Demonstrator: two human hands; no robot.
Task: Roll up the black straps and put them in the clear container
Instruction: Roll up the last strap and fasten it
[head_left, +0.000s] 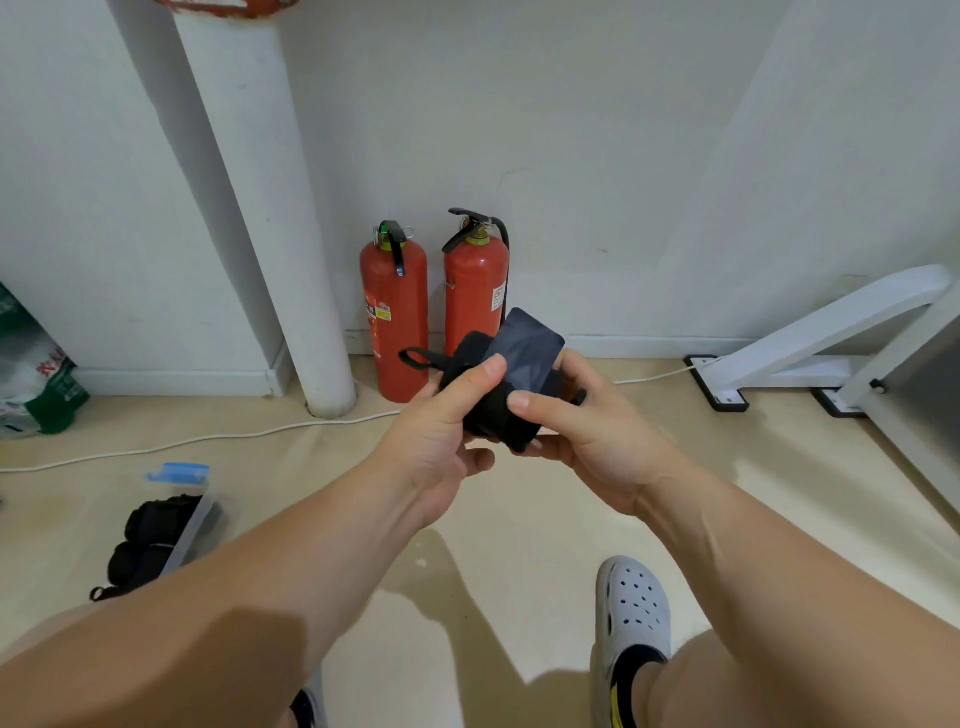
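Strap under inspection: the partly rolled black fabric strap (491, 418) was held in mid-air between both hands, well above the floor. The left hand (441, 431) gripped its left side with the thumb pressed on top. The right hand (576, 431) gripped the right side, thumb across the front and fingers curled beneath. A stiff dark flap end (530, 345) stood up unrolled behind the thumbs — a small black loop (418, 358) stuck out to the left. The clear plastic container with a blue latch (189, 525) lay on the floor down and to the left, well apart, with rolled black straps (150, 540) inside. The left hand was judged the nearer — any deposit would run down-left once the flap was closed.
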